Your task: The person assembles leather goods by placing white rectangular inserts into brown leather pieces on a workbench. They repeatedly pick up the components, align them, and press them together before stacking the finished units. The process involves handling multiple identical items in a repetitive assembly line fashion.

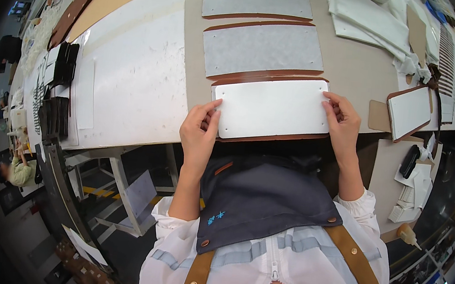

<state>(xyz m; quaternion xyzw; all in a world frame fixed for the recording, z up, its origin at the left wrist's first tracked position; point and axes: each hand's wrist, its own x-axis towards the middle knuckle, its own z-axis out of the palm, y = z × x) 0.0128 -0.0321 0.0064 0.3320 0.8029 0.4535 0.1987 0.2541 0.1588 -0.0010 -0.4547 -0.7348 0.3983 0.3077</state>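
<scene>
A white rectangular panel (272, 108) with rounded corners and small holes near its ends lies over a brown leather piece (275, 138), whose edge shows along the near side. My left hand (201, 130) pinches the panel's left end between thumb and fingers. At the opposite end, my right hand (342, 123) grips the right edge the same way. Just beyond lie two brown leather pieces with grey panels on them, the nearer grey panel (263, 51) and the farther one (257, 2), in a row away from me.
A beige board (357, 67) covers this part of the white table (128, 81). Stacked dark pieces (55, 115) stand at the left. White sheets (368, 21) are piled far right, with another white-faced brown piece (409, 112) nearer. A small bottle (409, 236) lies at lower right.
</scene>
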